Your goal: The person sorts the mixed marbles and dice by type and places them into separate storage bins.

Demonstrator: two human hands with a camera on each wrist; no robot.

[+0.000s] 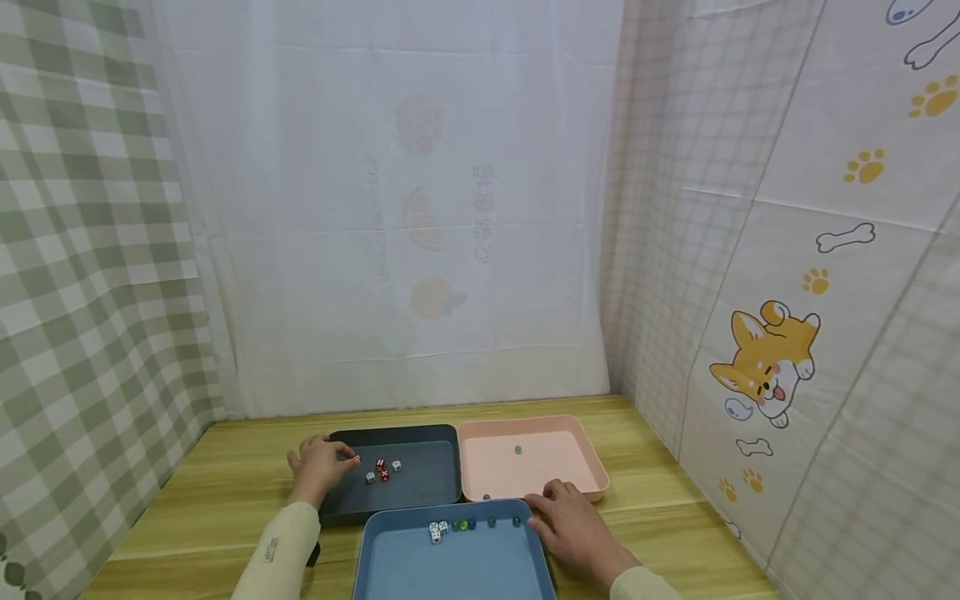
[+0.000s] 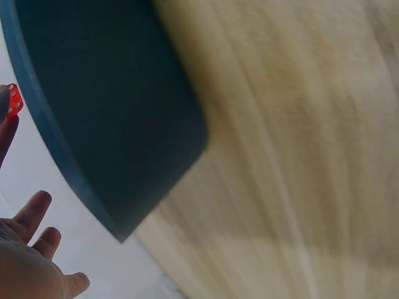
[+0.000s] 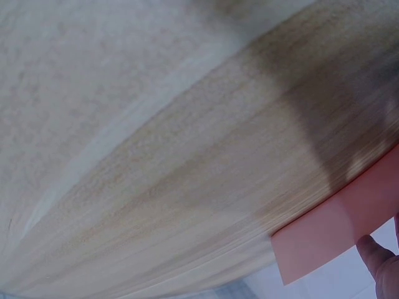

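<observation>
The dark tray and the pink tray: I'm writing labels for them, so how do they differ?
Colour: the dark tray is blackish, the pink tray pale pink.
Contents: red dice and white dice lie in the dark tray, a greenish marble in the pink tray.
Place: the dark tray sits left, the pink tray right, in the head view.
Both are shallow, round-cornered trays on the table.

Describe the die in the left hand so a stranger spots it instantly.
Find the dark tray, behind and left of the blue tray. At its left side, the left hand pinches a red die. Unlike the other dice, lying in trays, it alone is held.
</observation>
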